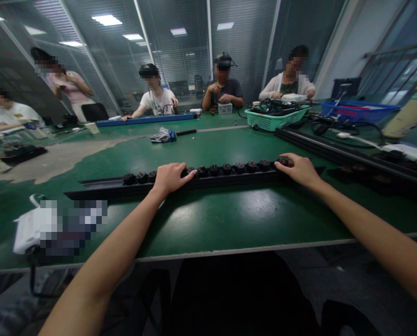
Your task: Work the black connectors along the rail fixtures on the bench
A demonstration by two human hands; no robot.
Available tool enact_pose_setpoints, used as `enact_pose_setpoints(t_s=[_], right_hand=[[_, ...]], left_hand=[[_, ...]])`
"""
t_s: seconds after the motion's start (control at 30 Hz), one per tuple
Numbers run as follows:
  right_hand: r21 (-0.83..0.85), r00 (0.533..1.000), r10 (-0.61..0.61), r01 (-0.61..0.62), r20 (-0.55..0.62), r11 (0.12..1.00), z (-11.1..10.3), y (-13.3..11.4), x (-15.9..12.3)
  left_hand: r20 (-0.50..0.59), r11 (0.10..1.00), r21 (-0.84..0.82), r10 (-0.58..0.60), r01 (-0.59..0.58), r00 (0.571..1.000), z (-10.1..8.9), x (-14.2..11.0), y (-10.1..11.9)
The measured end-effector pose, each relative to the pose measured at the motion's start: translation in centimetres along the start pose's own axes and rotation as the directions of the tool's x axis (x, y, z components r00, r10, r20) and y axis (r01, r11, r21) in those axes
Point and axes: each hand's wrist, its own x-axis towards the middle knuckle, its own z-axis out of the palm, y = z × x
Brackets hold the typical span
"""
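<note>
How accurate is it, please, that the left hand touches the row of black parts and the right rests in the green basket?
The head view shows the right hand on the row too, not in the basket; the left hand is as you say.

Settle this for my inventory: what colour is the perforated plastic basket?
The perforated plastic basket is mint green, seen best in the head view.

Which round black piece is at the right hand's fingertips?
The rightmost piece in the row on the black strip; only it sits between thumb and fingers of the right hand.
</note>
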Motion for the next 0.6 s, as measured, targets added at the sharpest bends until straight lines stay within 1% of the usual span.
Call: enact_pose_setpoints(t_s=[0.23, 0.6], right_hand=[[-0.098, 0.997, -0.067, 0.07, 0.04, 0.993, -0.08, -0.27, -0.16], [-0.205, 0.992, -0.093, 0.11, 0.089, 0.973, -0.27, -0.46, -0.11]], left_hand=[[-0.014, 1.0, 0.006, 0.009, -0.009, 1.0, 0.04, 0.06, 0.06], [-0.029, 1.0, 0.029, 0.012, -0.011, 1.0, 0.13, 0.16, 0.11]])
